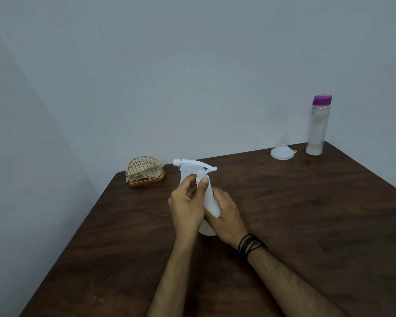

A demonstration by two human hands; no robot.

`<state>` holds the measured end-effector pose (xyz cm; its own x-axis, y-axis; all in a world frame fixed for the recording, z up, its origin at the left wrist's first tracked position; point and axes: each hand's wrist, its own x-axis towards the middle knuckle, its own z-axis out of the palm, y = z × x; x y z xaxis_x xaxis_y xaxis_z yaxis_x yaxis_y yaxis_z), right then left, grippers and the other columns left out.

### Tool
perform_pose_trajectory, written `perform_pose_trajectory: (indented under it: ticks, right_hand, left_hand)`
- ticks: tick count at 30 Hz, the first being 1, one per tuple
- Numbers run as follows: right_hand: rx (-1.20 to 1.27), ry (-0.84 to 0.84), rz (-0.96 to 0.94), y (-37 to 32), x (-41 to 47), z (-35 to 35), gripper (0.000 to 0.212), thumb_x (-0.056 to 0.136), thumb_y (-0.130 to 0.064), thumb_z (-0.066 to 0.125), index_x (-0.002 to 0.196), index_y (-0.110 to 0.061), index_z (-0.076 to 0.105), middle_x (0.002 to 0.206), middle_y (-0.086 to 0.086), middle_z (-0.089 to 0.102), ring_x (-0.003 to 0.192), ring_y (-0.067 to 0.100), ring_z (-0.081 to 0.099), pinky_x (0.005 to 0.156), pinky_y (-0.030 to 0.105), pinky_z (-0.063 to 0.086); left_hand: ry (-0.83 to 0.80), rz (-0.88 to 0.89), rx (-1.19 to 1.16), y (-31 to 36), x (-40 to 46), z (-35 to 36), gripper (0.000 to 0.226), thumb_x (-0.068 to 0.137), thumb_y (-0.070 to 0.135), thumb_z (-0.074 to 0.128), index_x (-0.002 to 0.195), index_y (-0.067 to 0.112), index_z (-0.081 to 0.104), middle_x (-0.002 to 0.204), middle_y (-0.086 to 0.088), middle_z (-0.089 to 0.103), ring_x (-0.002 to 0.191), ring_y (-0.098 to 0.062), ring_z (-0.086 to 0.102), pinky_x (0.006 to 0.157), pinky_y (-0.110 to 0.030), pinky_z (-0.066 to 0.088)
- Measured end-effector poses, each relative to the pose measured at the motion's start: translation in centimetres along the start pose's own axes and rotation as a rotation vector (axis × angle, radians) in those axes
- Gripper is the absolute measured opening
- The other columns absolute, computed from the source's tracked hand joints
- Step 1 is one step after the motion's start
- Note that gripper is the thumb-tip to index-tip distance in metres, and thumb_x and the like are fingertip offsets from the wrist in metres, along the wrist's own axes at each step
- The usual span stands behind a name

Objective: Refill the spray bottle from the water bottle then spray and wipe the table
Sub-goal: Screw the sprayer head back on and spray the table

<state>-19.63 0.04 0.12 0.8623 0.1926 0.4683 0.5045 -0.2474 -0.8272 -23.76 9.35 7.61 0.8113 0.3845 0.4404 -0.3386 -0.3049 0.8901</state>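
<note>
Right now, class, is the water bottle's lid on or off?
On: the purple lid sits atop the upright water bottle, untouched by either hand.

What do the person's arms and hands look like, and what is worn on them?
Both forearms are bare, with no sleeves in view and no gloves. The right hand has several thin black cords wound around its wrist, like a bracelet. The left hand and its wrist carry nothing: no ring, watch or band is visible.

Single head view — forward and down, close over the table point(284, 225).
</note>
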Motion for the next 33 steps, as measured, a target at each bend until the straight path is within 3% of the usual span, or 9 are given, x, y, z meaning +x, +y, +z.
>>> perform_pose_trajectory:
  ticks: [6,8,10,16,19,22,25,29,33]
  right_hand:
    - [0.009,-0.012,0.011,0.0,-0.1,-0.1,0.061,0.081,-0.063,0.056,0.129,-0.025,0.055,0.117,-0.013,0.059,0.111,0.003,0.053,0.092,0.03,0.051]
    - [0.011,-0.012,0.015,-0.2,-0.2,-0.2,0.061,0.081,-0.063,0.056,0.129,-0.025,0.055,0.116,-0.014,0.06,0.11,0.002,0.053,0.091,0.029,0.051]
    - [0.004,-0.009,0.017,-0.2,-0.2,-0.2,0.059,0.081,-0.064,0.056,0.127,-0.026,0.055,0.113,-0.015,0.059,0.108,0.001,0.053,0.089,0.029,0.052]
    - [-0.006,-0.009,0.015,-0.2,-0.1,-0.2,0.055,0.081,-0.065,0.056,0.123,-0.029,0.054,0.11,-0.016,0.058,0.105,0.002,0.054,0.086,0.029,0.054]
    - [0.005,-0.003,0.013,-0.2,-0.1,-0.3,0.052,0.082,-0.063,0.056,0.119,-0.026,0.057,0.106,-0.016,0.058,0.102,0.002,0.055,0.084,0.03,0.053]
    - [0.009,-0.006,0.019,-0.2,-0.1,-0.2,0.049,0.082,-0.061,0.056,0.117,-0.028,0.057,0.105,-0.018,0.058,0.101,0.001,0.054,0.083,0.028,0.052]
    - [0.01,-0.022,0.002,-0.3,-0.1,-0.3,0.056,0.082,-0.056,0.056,0.129,-0.026,0.055,0.116,-0.014,0.059,0.108,0.001,0.053,0.089,0.027,0.051]
    - [0.008,-0.025,0.006,-0.3,-0.1,-0.3,0.061,0.081,-0.055,0.056,0.134,-0.025,0.052,0.119,-0.012,0.059,0.111,0.002,0.053,0.092,0.028,0.051]
    - [0.011,-0.009,0.014,-0.3,-0.2,-0.3,0.051,0.081,-0.061,0.056,0.12,-0.027,0.057,0.107,-0.017,0.058,0.103,0.0,0.054,0.084,0.025,0.051]
  left_hand:
    - [0.079,-0.067,-0.111,0.6,-0.1,0.8,0.031,0.085,0.027,0.079,0.115,0.025,0.073,0.079,0.033,0.065,0.082,0.017,0.066,0.074,-0.006,0.05]
    - [0.04,-0.043,-0.079,0.4,-0.4,0.7,0.027,0.09,0.028,0.074,0.089,0.054,0.068,0.067,0.034,0.062,0.072,0.018,0.062,0.068,-0.006,0.048]
    - [-0.003,-0.021,-0.053,0.3,-0.7,0.5,0.041,0.095,0.027,0.068,0.071,0.06,0.063,0.065,0.032,0.062,0.067,0.014,0.06,0.066,-0.008,0.048]
    - [-0.048,0.025,-0.083,-0.6,-0.5,0.4,0.019,0.101,0.025,0.056,0.114,0.03,0.069,0.099,0.019,0.074,0.099,0.002,0.068,0.079,-0.013,0.051]
    - [0.01,0.006,-0.107,-0.6,-0.7,0.7,0.023,0.101,0.02,0.057,0.123,0.018,0.062,0.106,0.024,0.067,0.1,0.015,0.063,0.079,-0.007,0.048]
    - [0.065,-0.031,-0.137,-0.8,-0.9,1.2,0.024,0.099,0.02,0.061,0.122,0.015,0.059,0.114,0.024,0.061,0.101,0.021,0.059,0.079,-0.005,0.047]
    - [0.073,-0.064,-0.141,-0.4,-0.9,1.5,0.03,0.087,0.03,0.076,0.112,0.024,0.062,0.108,0.016,0.07,0.095,0.01,0.067,0.076,-0.01,0.052]
    - [0.025,-0.05,-0.067,-0.7,-0.3,1.4,0.026,0.088,0.026,0.076,0.106,0.041,0.063,0.091,0.032,0.07,0.092,0.008,0.067,0.077,-0.014,0.053]
    - [0.056,-0.073,-0.217,-0.9,-0.8,1.4,0.026,0.098,0.016,0.063,0.123,0.021,0.062,0.1,0.027,0.07,0.1,0.012,0.065,0.079,-0.01,0.05]
